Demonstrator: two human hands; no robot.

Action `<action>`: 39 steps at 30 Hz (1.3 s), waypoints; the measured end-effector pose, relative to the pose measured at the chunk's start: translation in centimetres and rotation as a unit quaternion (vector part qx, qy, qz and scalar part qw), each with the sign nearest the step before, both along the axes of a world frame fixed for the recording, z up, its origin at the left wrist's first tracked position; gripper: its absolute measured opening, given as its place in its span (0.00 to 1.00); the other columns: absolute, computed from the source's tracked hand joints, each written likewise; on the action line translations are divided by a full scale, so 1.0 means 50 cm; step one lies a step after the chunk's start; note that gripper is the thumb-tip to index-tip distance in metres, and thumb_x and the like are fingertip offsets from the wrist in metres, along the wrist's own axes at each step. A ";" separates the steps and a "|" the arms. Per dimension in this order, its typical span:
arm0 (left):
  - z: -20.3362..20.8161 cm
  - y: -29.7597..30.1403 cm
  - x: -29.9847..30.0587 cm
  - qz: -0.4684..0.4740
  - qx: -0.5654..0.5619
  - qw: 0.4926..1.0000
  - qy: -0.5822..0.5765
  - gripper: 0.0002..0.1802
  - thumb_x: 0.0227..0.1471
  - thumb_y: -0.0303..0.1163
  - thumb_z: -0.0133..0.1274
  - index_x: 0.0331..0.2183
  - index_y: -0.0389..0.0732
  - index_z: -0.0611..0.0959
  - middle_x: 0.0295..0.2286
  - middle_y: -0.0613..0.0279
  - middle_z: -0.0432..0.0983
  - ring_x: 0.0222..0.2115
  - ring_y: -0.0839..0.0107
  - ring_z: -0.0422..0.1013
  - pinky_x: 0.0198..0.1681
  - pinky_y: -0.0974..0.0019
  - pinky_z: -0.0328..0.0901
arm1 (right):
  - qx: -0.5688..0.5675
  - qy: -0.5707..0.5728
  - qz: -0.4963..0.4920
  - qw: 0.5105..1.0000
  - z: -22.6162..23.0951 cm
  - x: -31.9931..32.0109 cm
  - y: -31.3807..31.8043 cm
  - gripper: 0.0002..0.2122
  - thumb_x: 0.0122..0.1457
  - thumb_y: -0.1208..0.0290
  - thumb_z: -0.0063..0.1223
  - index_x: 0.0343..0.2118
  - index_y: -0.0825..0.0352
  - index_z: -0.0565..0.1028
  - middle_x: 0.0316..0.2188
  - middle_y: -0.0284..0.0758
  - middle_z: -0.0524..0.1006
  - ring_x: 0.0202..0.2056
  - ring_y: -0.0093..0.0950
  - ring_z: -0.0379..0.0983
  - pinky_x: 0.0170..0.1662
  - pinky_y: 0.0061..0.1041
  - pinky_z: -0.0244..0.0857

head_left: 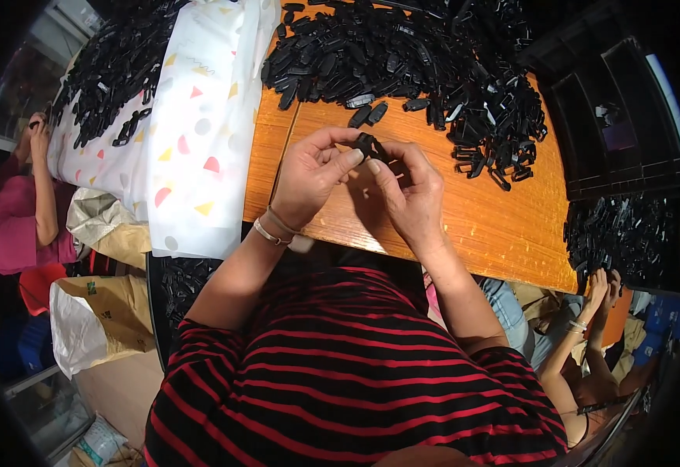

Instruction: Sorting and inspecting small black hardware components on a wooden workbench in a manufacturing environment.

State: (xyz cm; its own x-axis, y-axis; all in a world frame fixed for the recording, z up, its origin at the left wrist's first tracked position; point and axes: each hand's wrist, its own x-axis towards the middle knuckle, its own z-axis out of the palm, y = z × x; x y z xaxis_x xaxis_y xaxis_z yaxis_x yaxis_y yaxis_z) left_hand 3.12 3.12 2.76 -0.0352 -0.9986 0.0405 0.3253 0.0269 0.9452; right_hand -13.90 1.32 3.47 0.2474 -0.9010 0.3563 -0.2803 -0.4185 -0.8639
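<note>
Just above the near edge of the wooden table (pixel 464 233), my two hands meet at a small black plastic part (pixel 367 146). My left hand (pixel 317 171) pinches it between thumb and fingers. From the other side, my right hand (pixel 416 191) grips it with thumb and bent fingers. Fingertips cover much of the part, so its exact kind is unclear. A pair of loose black plastic pieces (pixel 368 115) lies just beyond my fingers. Behind them spreads a large heap of similar black pieces (pixel 355 50), reaching along the far side and down to the right.
A white sheet with coloured shapes (pixel 200 140) covers the table's left side, with another black heap (pixel 114 78). A person in a magenta top (pixel 21 218) works there. At right stand a black crate (pixel 612 124) and another person's hands (pixel 604 288). Paper sacks (pixel 118 300) stand lower left.
</note>
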 end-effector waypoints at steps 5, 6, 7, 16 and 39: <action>-0.011 0.005 0.000 0.011 -0.005 1.000 -0.015 0.15 0.56 0.26 0.56 0.45 0.33 0.78 0.27 0.70 0.77 0.25 0.86 0.69 0.30 0.81 0.64 | -0.070 0.046 -0.010 0.996 0.009 0.004 0.002 0.08 0.56 0.76 0.61 0.36 0.72 0.76 0.27 0.34 0.75 0.26 0.20 0.74 0.27 0.19 0.66; -0.013 0.006 -0.002 0.016 -0.006 1.000 -0.017 0.15 0.56 0.26 0.56 0.46 0.33 0.78 0.27 0.70 0.77 0.25 0.86 0.69 0.30 0.81 0.64 | -0.093 0.070 -0.015 0.993 0.005 0.002 0.000 0.08 0.55 0.76 0.62 0.36 0.72 0.77 0.26 0.35 0.75 0.26 0.22 0.74 0.26 0.20 0.66; -0.013 0.009 -0.004 0.015 -0.006 1.000 -0.016 0.15 0.56 0.26 0.56 0.46 0.33 0.78 0.27 0.70 0.77 0.25 0.86 0.69 0.30 0.81 0.64 | -0.093 0.070 -0.016 0.993 -0.002 0.003 -0.001 0.08 0.55 0.76 0.62 0.36 0.72 0.77 0.26 0.35 0.75 0.26 0.22 0.74 0.26 0.20 0.66; -0.029 0.038 -0.037 0.064 0.005 0.996 -0.058 0.12 0.60 0.28 0.50 0.44 0.34 0.79 0.28 0.71 0.75 0.25 0.87 0.66 0.28 0.81 0.62 | -0.106 0.110 -0.055 0.987 -0.013 0.022 0.033 0.17 0.48 0.72 0.66 0.41 0.69 0.74 0.29 0.41 0.75 0.32 0.39 0.76 0.32 0.32 0.70; 0.087 0.297 0.240 -0.087 0.036 0.709 -0.699 0.07 0.47 0.29 0.59 0.26 0.35 0.81 0.22 0.51 0.72 0.26 0.52 0.71 0.31 0.59 0.66 | 0.008 0.366 -0.257 0.894 -0.003 -0.290 -0.068 0.17 0.57 0.59 0.60 0.38 0.71 0.77 0.28 0.45 0.81 0.31 0.36 0.80 0.32 0.31 0.70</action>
